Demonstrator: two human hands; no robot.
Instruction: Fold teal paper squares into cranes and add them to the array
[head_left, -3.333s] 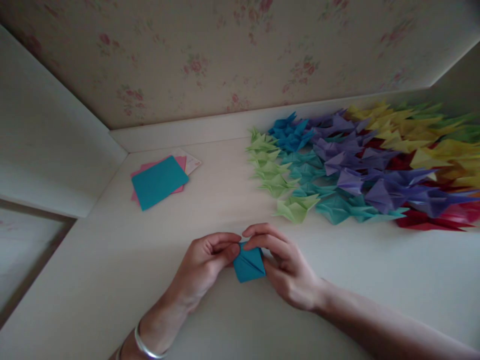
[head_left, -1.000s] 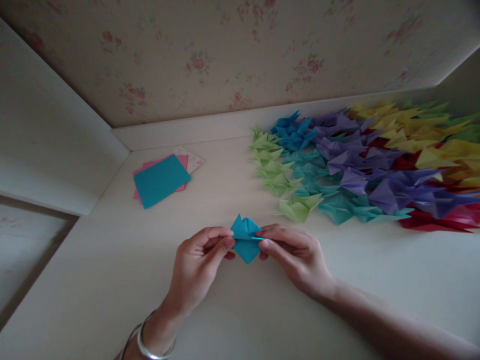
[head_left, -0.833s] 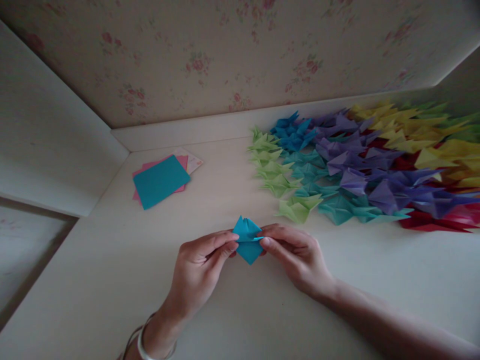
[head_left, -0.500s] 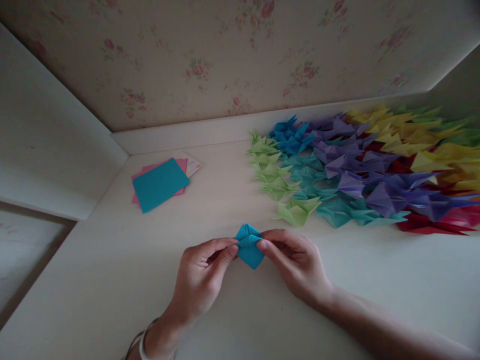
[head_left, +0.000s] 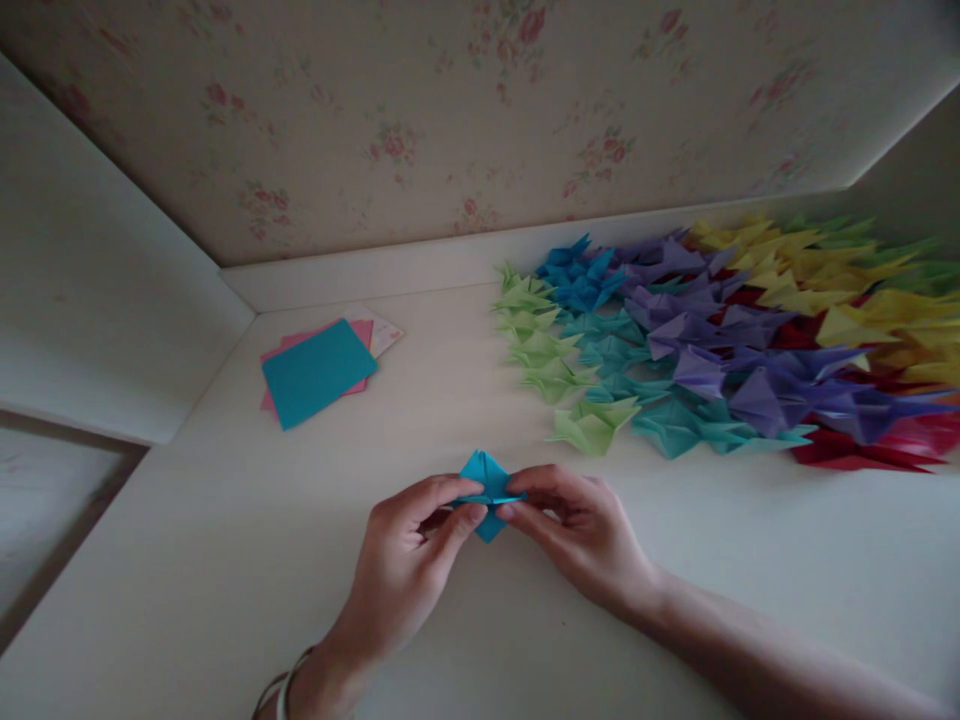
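Note:
Between my two hands is a small piece of blue origami paper (head_left: pixel 486 475), folded into a diamond with a raised crease across its middle. My left hand (head_left: pixel 412 555) pinches its left side, thumb below the crease and index finger above. On the right side, my right hand (head_left: pixel 592 530) grips it the same way between thumb and fingertips. The fingertips hide both side corners; the upper and lower points show. The nearest finished piece is a light green paper crane (head_left: pixel 594 425), just beyond my right hand.
A stack of square sheets, teal paper (head_left: pixel 319 373) on top and pink beneath, lies at the left of the white table (head_left: pixel 225 520). Rows of folded cranes, such as purple ones (head_left: pixel 780 395) and yellow ones (head_left: pixel 862 315), fill the right back. A floral wall (head_left: pixel 420 120) rises behind.
The blue paper has shifted slightly left, and its middle now stands up as a ridge. My right hand has moved left, bringing both sets of fingertips closer together.

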